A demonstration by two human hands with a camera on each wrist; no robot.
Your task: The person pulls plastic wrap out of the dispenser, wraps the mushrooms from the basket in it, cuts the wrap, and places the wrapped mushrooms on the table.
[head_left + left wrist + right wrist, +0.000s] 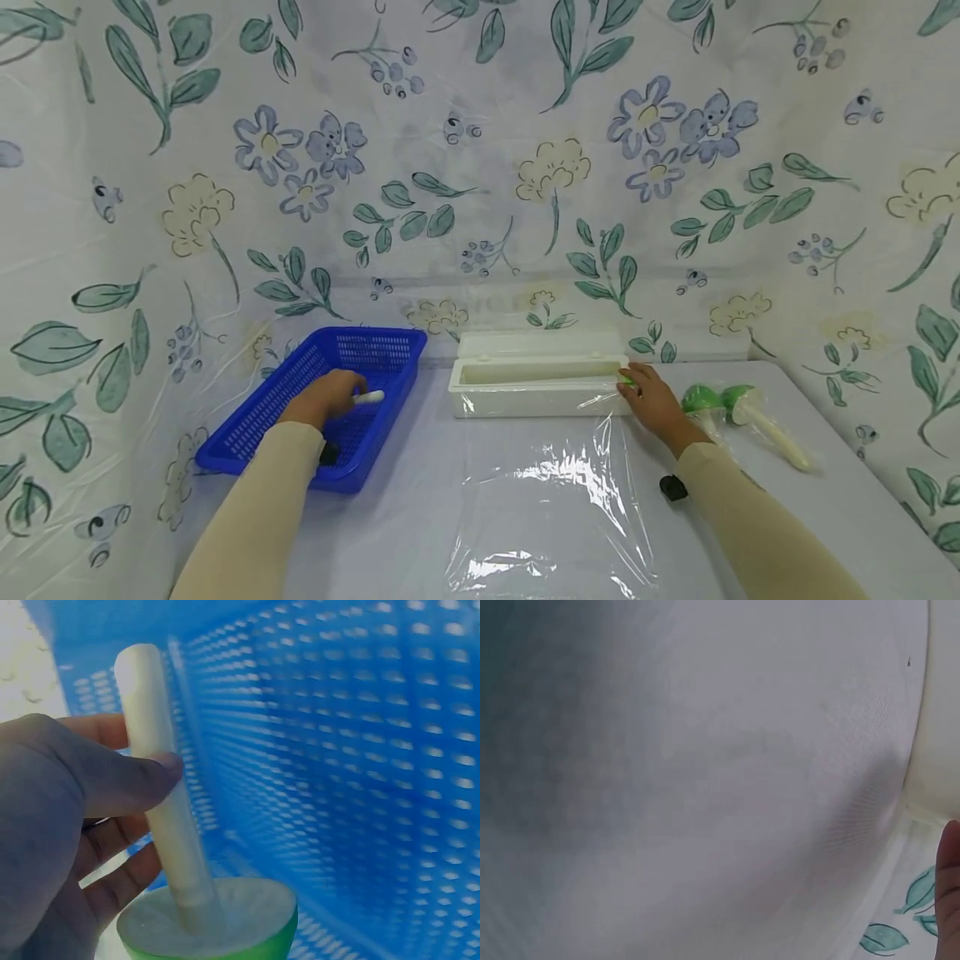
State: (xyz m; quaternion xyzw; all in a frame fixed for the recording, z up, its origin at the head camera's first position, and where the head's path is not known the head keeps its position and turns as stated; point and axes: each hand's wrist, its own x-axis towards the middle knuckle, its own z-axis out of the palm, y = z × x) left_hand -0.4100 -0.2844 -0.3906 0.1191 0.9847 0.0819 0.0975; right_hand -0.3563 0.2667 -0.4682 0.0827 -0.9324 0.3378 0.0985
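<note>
Green-capped toy mushroom with a cream plastic stem (176, 847) sat in the person's left hand (324, 398), inside the blue perforated plastic basket (247, 425) at the left of the white rectangular cling-film dispenser box (536, 387). The thumb and curled fingers (112, 881) closed round the stem, with the stem tip poking out above the thumb and the cap below the palm, the basket's mesh wall right behind it. A beige sleeve covered that forearm, and a small dark object lay in the basket just beside the wrist; I could not tell what it was.

The dispenser box stood open, its lid tipped back towards the flowered cloth backdrop. A sheet of clear cling film (547, 492) ran from the box's front edge out across the pale table (840, 500).

At the right end of the box, the right hand (654, 404) rested with its fingers lying fairly straight on the film, its fingertips at a small green piece on the box's corner. Whether it pinched anything there I could not tell; the right wrist view showed only a fingertip beside the box wall. Right of that hand, near the box, lay two more green-capped toy mushrooms (738, 412) under clear wrapping.
</note>
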